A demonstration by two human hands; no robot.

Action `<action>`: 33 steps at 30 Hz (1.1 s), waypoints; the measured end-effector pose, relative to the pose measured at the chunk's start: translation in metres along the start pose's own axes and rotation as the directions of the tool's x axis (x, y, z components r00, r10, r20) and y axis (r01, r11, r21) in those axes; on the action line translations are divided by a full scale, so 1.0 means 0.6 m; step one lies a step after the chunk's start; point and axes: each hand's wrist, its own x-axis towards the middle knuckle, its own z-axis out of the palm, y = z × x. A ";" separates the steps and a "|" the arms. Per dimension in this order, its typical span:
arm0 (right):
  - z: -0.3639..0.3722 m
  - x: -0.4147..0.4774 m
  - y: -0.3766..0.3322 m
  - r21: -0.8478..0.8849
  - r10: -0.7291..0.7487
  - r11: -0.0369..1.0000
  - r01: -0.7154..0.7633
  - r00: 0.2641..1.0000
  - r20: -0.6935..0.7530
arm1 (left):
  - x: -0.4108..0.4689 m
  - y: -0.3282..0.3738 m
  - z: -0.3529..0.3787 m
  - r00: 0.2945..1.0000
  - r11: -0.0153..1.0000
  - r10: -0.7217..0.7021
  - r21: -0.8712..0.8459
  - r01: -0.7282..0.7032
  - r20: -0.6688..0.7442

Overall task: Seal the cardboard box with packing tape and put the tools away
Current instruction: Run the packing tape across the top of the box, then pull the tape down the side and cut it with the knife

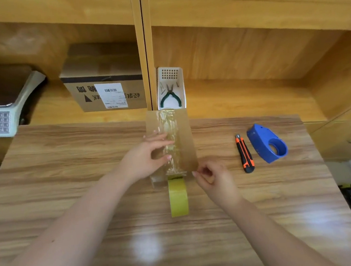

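Note:
A small flat cardboard box [184, 136] lies in the middle of the wooden table [68, 184], with a wrinkled strip of clear tape [168, 125] running along its top. My left hand [149, 154] rests on the box's left side, its fingers spread and pressing on the tape. A yellowish roll of packing tape [178, 197] stands on edge against the near end of the box, still joined to the strip. My right hand [211, 177] hovers beside the box's near right corner with curled fingers; I see nothing in it.
An orange and black utility knife [245, 154] and a blue tape dispenser [266, 143] lie to the right of the box. A white basket [170, 74] holding green pliers [170, 97] stands behind it. A labelled carton [105, 92] and a scale [1, 112] sit on the back shelf.

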 end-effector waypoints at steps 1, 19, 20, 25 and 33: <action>0.006 -0.011 0.005 0.072 0.117 0.990 -0.120 0.992 0.042 | 0.001 0.002 0.010 0.999 0.997 0.018 0.071 -0.022 0.046; -0.037 -0.009 0.154 0.022 0.582 0.813 -0.582 0.813 -0.012 | -0.164 0.039 0.140 0.688 0.548 -0.670 -0.811 0.204 -0.279; -0.050 0.002 0.182 -0.021 0.592 0.803 -0.596 0.800 -0.094 | -0.174 0.040 0.159 0.703 0.495 -0.681 -0.837 0.236 -0.205; -0.088 0.050 0.301 -0.402 0.727 0.554 -0.729 0.659 -0.193 | -0.185 0.063 0.202 0.782 0.490 -0.612 -0.834 0.256 -0.120; -0.071 0.069 0.314 -0.382 0.733 0.588 -0.713 0.669 -0.122 | -0.171 0.058 0.213 0.782 0.468 -0.597 -0.869 0.160 -0.178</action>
